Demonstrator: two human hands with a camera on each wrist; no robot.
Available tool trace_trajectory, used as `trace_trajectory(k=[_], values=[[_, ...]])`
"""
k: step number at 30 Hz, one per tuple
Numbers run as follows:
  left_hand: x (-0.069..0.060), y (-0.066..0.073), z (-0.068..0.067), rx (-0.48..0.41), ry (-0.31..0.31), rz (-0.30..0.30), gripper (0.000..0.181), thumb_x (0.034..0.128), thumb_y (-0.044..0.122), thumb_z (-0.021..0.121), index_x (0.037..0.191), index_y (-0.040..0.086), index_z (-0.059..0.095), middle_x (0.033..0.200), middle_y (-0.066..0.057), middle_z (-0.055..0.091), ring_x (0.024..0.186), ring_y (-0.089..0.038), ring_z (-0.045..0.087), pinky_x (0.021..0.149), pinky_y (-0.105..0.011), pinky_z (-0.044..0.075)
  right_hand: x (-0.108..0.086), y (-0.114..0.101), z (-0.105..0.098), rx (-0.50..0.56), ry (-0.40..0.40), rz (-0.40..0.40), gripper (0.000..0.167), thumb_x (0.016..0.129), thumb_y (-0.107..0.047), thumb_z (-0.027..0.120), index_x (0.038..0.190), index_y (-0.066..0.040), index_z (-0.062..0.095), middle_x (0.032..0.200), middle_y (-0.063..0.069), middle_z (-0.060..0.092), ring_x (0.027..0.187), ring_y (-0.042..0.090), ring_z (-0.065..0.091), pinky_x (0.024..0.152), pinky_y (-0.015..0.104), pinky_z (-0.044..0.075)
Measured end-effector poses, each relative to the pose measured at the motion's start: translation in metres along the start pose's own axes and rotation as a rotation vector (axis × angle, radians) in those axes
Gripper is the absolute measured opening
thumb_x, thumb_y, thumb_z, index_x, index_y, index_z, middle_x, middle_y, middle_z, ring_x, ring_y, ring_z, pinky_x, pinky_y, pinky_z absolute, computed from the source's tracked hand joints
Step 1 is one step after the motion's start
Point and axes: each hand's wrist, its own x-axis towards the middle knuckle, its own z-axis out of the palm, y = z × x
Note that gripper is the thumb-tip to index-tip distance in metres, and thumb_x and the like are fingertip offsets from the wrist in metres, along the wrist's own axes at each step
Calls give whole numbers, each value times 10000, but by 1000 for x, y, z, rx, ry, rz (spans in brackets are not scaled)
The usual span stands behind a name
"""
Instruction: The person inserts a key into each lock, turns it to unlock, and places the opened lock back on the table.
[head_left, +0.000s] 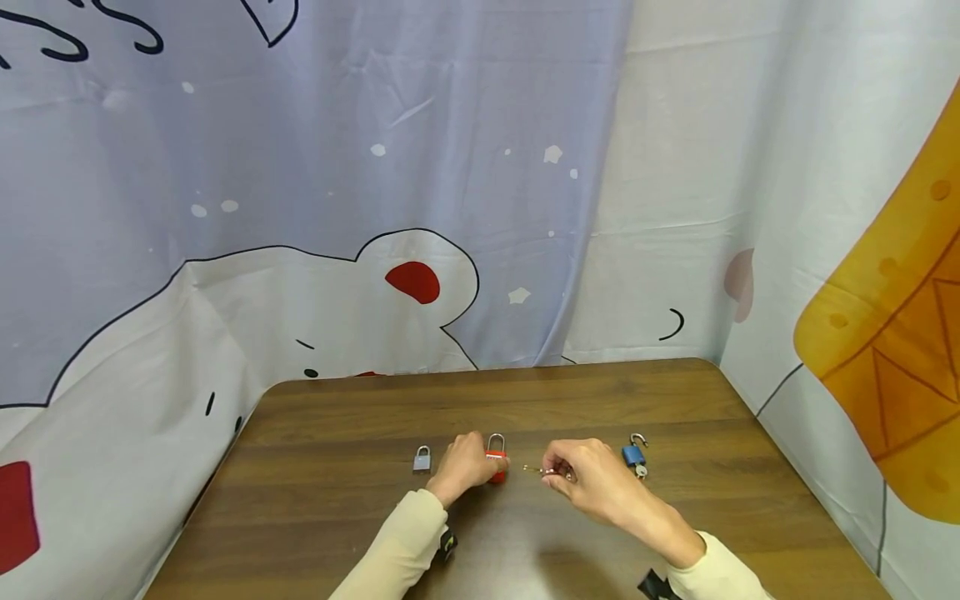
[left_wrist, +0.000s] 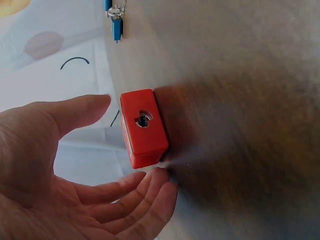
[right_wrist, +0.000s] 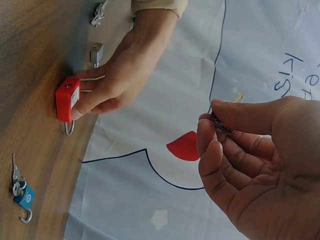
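Note:
A red padlock (head_left: 496, 456) lies on the table, its shackle pointing away from me and its keyhole end facing the left wrist view. My left hand (head_left: 463, 464) is around it, with thumb and fingers on opposite sides. In the left wrist view a gap shows between thumb and lock, and the fingertips are close to its lower edge. To the right, my right hand (head_left: 592, 479) is raised over the table and pinches a gold key (right_wrist: 239, 97) by a dark ring (right_wrist: 222, 126) between thumb and fingers. The key's tip points toward the red padlock.
A small silver padlock (head_left: 422, 461) lies left of my left hand. Keys (right_wrist: 99, 14) lie beyond it in the right wrist view. On the right is a blue padlock (head_left: 633, 455) with its shackle swung open and keys (head_left: 641, 472) attached. A printed curtain (head_left: 480, 167) hangs behind the table.

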Motion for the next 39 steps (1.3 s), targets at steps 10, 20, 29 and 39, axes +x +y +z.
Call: trace_trajectory(k=[10, 20, 29, 39], values=[[12, 4, 2, 11, -47, -60, 438, 616, 332, 913, 716, 24, 618, 698, -89, 592, 634, -223, 531, 610, -380, 497, -2, 4, 1, 13, -11, 8, 169, 812, -124, 781, 799, -200, 630, 717, -138, 625, 659, -66, 528, 588, 154, 465], [16, 7, 3, 36, -48, -81, 432, 585, 302, 923, 692, 13, 619, 759, -151, 637, 675, -247, 547, 728, -435, 550, -5, 7, 2, 13, -8, 7, 175, 808, -128, 784, 793, -205, 628, 716, -149, 624, 654, -76, 527, 582, 148, 455], [16, 8, 5, 45, -69, -117, 443, 584, 327, 902, 733, 12, 629, 745, -118, 614, 662, -232, 535, 669, -398, 535, -6, 8, 3, 19, -17, 18, 170, 814, -132, 780, 803, -209, 628, 728, -150, 633, 666, -74, 538, 592, 154, 462], [16, 7, 5, 42, -68, -107, 417, 585, 313, 895, 705, 30, 613, 697, -83, 578, 631, -223, 529, 614, -367, 505, -7, 9, 3, 9, -7, 10, 164, 811, -149, 782, 802, -214, 631, 729, -157, 638, 671, -73, 543, 602, 159, 468]])
